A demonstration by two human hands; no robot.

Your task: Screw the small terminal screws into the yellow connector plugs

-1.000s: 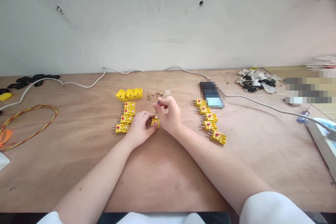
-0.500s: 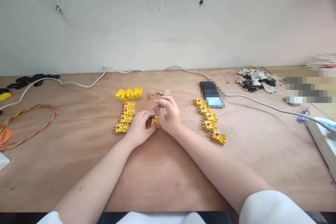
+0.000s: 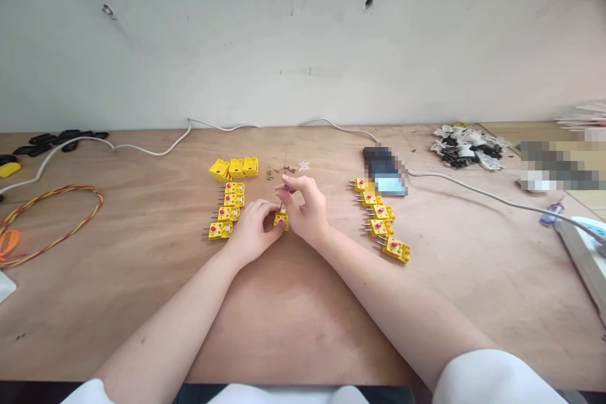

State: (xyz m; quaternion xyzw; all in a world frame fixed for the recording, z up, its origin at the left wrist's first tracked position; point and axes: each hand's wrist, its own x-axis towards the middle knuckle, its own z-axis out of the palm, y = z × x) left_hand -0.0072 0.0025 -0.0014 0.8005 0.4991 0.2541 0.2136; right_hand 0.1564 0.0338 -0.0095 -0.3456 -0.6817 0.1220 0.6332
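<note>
My left hand (image 3: 255, 227) is closed on a yellow plug connector (image 3: 281, 220) with a red dot, pressing it against the tabletop. Above it, the fingers of my right hand (image 3: 307, 207) pinch a small screwdriver (image 3: 283, 196); its thin shaft points down at the connector. My fingers cover part of the handle. To the left lies a column of yellow two-pin plugs (image 3: 228, 214), with several yellow covers (image 3: 237, 167) behind them. On the right runs a slanted column of similar yellow plugs (image 3: 380, 228). Small brass screws (image 3: 270, 173) lie beyond my hands, beside some little clear pieces (image 3: 303, 166).
A phone (image 3: 384, 170) with a white cable (image 3: 473, 183) lies at the back right. Further right are a heap of white and black parts (image 3: 468, 146), another screwdriver (image 3: 552, 213) and a power strip (image 3: 580, 259). At left are coiled red-yellow wire (image 3: 61, 191) and black pieces (image 3: 57, 141).
Both hands stay at the connector with nearly the same grip. The right fingers have shifted slightly on the screwdriver, and more of its shaft shows. The view has moved a little.
</note>
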